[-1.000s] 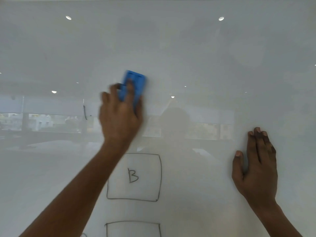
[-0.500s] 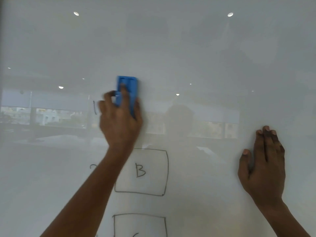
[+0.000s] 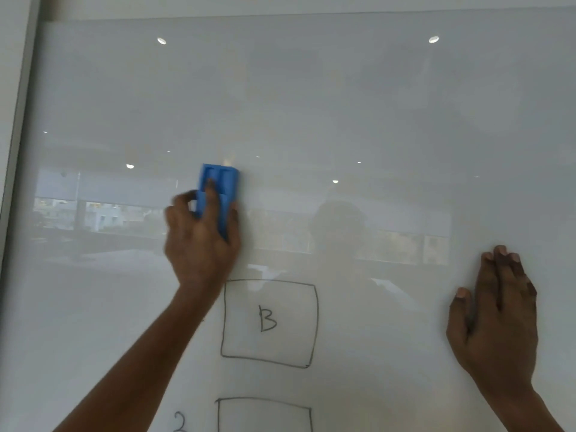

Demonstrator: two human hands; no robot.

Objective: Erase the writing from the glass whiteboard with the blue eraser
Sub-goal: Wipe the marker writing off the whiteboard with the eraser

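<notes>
The glass whiteboard [image 3: 374, 104] fills the view. My left hand [image 3: 201, 241] presses the blue eraser [image 3: 221, 190] flat against the glass, left of centre, above a drawn box holding the letter B [image 3: 267, 319]. A second drawn box [image 3: 265, 413] sits below it at the frame's bottom edge, with a handwritten 2 [image 3: 180, 421] to its left. My right hand [image 3: 495, 313] lies flat on the glass at the lower right, fingers together, holding nothing.
The board's grey frame edge [image 3: 18, 120] runs down the left side, and its top edge [image 3: 280, 15] meets the wall above. The glass reflects ceiling lights, windows and a person's outline.
The short black stroke left of the eraser is gone. The eraser stays at about the same spot on the glass. The view has shifted, bringing the board's left frame and the 2 into sight.
</notes>
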